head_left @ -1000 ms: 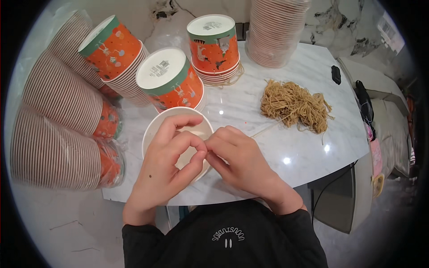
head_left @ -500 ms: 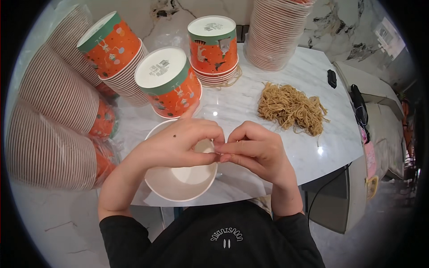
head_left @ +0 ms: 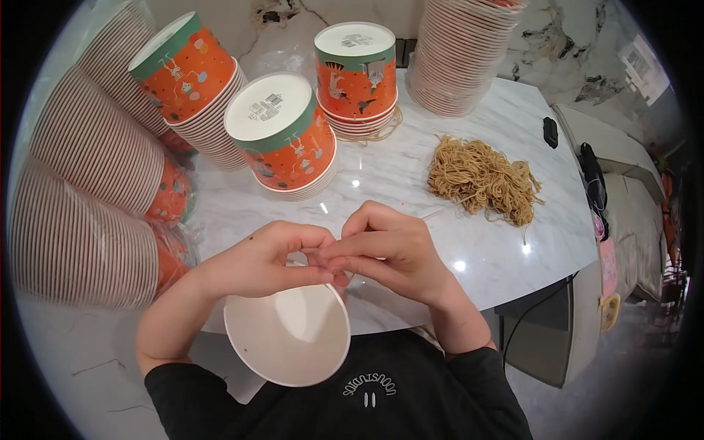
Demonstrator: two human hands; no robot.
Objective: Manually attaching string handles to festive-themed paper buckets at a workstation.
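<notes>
My left hand [head_left: 282, 257] and my right hand [head_left: 392, 253] meet with fingertips pinched together above the rim of a white paper bucket [head_left: 293, 334]. The bucket tips toward me at the table's near edge, its pale inside showing. A thin tan string [head_left: 444, 210] runs from behind my right hand to a tangled pile of string [head_left: 480, 180] on the right of the table. Both hands are closed at the string; the piece between the fingertips is mostly hidden.
Upside-down orange and green paper buckets [head_left: 282, 132] stand in stacks behind my hands, with another bucket stack [head_left: 357, 81] behind. Plastic-wrapped bucket stacks [head_left: 88, 227] lie on the left. A tall stack [head_left: 462, 59] rises at the back, and a small black object [head_left: 550, 132] lies far right.
Both hands have moved left and slightly nearer to me. The white bucket has come closer and tilted, its opening turned toward me. A string now shows between the pile and my right hand.
</notes>
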